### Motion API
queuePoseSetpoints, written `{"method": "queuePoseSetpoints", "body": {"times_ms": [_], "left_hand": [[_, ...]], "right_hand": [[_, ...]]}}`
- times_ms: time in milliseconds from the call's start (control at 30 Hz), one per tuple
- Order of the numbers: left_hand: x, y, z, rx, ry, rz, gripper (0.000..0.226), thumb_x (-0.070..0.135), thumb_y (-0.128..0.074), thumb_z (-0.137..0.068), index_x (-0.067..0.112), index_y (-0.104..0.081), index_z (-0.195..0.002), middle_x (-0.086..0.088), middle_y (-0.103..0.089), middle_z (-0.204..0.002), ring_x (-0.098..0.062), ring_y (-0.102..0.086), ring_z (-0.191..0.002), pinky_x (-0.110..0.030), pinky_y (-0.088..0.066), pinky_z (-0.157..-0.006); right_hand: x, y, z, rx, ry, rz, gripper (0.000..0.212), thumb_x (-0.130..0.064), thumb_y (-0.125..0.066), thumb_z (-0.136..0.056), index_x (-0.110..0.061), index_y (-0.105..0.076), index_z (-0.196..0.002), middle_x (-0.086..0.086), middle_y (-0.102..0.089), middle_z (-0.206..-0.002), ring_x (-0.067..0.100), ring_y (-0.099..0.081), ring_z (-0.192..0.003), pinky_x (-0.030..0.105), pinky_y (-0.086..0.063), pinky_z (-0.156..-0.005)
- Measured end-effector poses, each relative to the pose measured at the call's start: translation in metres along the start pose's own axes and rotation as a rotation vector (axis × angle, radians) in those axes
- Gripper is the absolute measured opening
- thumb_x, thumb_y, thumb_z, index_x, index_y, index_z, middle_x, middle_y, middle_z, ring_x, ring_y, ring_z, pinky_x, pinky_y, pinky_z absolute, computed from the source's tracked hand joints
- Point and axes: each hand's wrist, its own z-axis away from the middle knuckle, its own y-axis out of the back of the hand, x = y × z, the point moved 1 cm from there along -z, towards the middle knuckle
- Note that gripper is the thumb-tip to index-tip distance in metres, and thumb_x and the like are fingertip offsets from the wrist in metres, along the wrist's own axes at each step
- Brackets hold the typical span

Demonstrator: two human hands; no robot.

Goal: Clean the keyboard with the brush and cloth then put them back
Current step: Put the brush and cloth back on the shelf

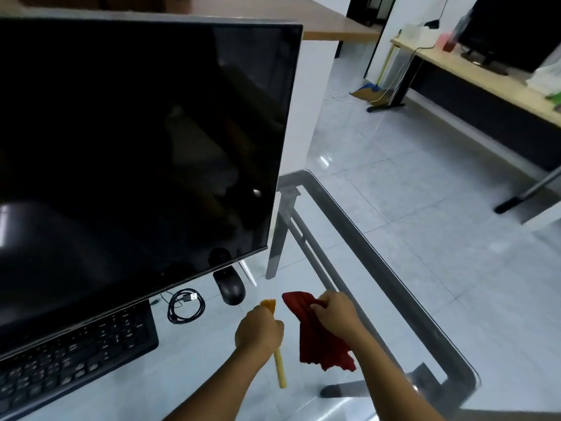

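Our left grip (259,328) is curled round the yellow-handled brush (280,369), bristles pointing away from us. Our right grip (335,314) pinches the bunched red cloth (321,344) over the glass bench (376,262). Both are right of the black keyboard (69,357), near the mouse (231,289).

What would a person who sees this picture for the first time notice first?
The large dark monitor fills the left half. To its lower right, the left hand grips a yellow brush and the right hand holds a red cloth above the glass table.
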Motion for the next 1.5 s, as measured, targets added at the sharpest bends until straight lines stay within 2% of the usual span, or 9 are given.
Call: {"method": "queuePoseSetpoints", "body": {"times_ms": [233,333,533,667,833,900,1033,1300,1500], "left_hand": [[-0.005,0.028,0.012,0.104,-0.098,0.321,0.017,0.032,-0.049,-0.092,0.016,-0.05,-0.087,-0.003,-0.062,-0.073,-0.017,-0.065,-0.062,-0.035,-0.059,-0.058],[0.004,0.057,0.026,0.173,-0.2,0.367,0.022,0.037,-0.051,-0.093,0.018,-0.051,-0.081,-0.001,-0.062,-0.067,-0.015,-0.064,-0.057,-0.039,-0.059,-0.057],[0.041,0.13,0.076,0.313,-0.421,0.474,0.025,0.041,-0.057,-0.089,0.021,-0.051,-0.075,0.005,-0.053,-0.057,-0.013,-0.058,-0.054,-0.039,-0.057,-0.059],[0.071,0.181,0.116,0.403,-0.588,0.504,0.025,0.042,-0.059,-0.088,0.023,-0.052,-0.075,0.005,-0.048,-0.054,-0.006,-0.045,-0.047,-0.035,-0.049,-0.054],[0.119,0.265,0.158,0.506,-0.746,0.499,0.028,0.045,-0.062,-0.086,0.021,-0.053,-0.075,0.003,-0.052,-0.053,-0.009,-0.052,-0.046,-0.033,-0.049,-0.052],[0.14,0.303,0.163,0.547,-0.767,0.464,0.028,0.045,-0.063,-0.085,0.019,-0.055,-0.076,0.001,-0.057,-0.054,-0.012,-0.058,-0.046,-0.032,-0.049,-0.047],[0.176,0.376,0.148,0.575,-0.72,0.38,0.031,0.038,-0.059,-0.09,0.011,-0.06,-0.074,-0.01,-0.066,-0.055,-0.02,-0.061,-0.04,-0.022,-0.044,-0.042],[0.198,0.476,0.064,0.54,-0.395,0.45,0.027,0.021,-0.054,-0.095,-0.004,-0.057,-0.087,-0.01,-0.056,-0.048,-0.011,-0.043,-0.022,-0.014,-0.032,-0.03],[0.196,0.505,-0.006,0.523,-0.197,0.327,0.032,0.02,-0.049,-0.098,-0.008,-0.061,-0.091,-0.014,-0.06,-0.054,-0.015,-0.048,-0.027,-0.019,-0.042,-0.034]], "right_hand": [[-0.025,0.029,0.03,0.172,0.23,-0.171,0.007,-0.023,-0.042,-0.103,-0.021,-0.046,-0.098,0.001,-0.062,-0.079,0.016,-0.058,-0.07,0.036,-0.048,-0.063],[-0.047,0.059,0.046,0.258,0.347,-0.175,0.009,-0.024,-0.045,-0.102,-0.031,-0.048,-0.098,-0.007,-0.062,-0.082,0.004,-0.057,-0.073,0.02,-0.042,-0.056],[-0.104,0.142,0.088,0.512,0.603,-0.33,0.023,-0.018,-0.049,-0.1,-0.041,-0.05,-0.101,-0.02,-0.063,-0.089,-0.005,-0.059,-0.086,0.007,-0.042,-0.066],[-0.14,0.201,0.112,0.68,0.742,-0.371,0.017,-0.02,-0.049,-0.1,-0.037,-0.051,-0.103,-0.018,-0.062,-0.087,-0.003,-0.058,-0.085,0.01,-0.044,-0.064],[-0.191,0.287,0.124,0.85,0.879,-0.328,0.016,-0.02,-0.055,-0.097,-0.035,-0.053,-0.102,-0.027,-0.057,-0.084,-0.02,-0.053,-0.084,0.0,-0.038,-0.068],[-0.212,0.319,0.122,0.869,0.912,-0.315,0.013,-0.024,-0.057,-0.096,-0.036,-0.057,-0.102,-0.028,-0.058,-0.084,-0.015,-0.056,-0.081,0.0,-0.038,-0.066],[-0.258,0.372,0.096,0.842,0.936,-0.258,0.014,-0.027,-0.058,-0.097,-0.025,-0.066,-0.108,-0.011,-0.066,-0.091,0.007,-0.056,-0.086,0.003,-0.038,-0.068],[-0.339,0.429,0.008,0.7,0.916,-0.265,0.017,-0.027,-0.055,-0.098,-0.021,-0.066,-0.109,-0.007,-0.061,-0.099,0.012,-0.052,-0.096,0.023,-0.036,-0.083],[-0.39,0.433,-0.048,0.498,0.93,-0.441,0.015,-0.028,-0.058,-0.096,-0.022,-0.069,-0.104,-0.003,-0.066,-0.107,0.015,-0.059,-0.099,0.026,-0.044,-0.082]]}}
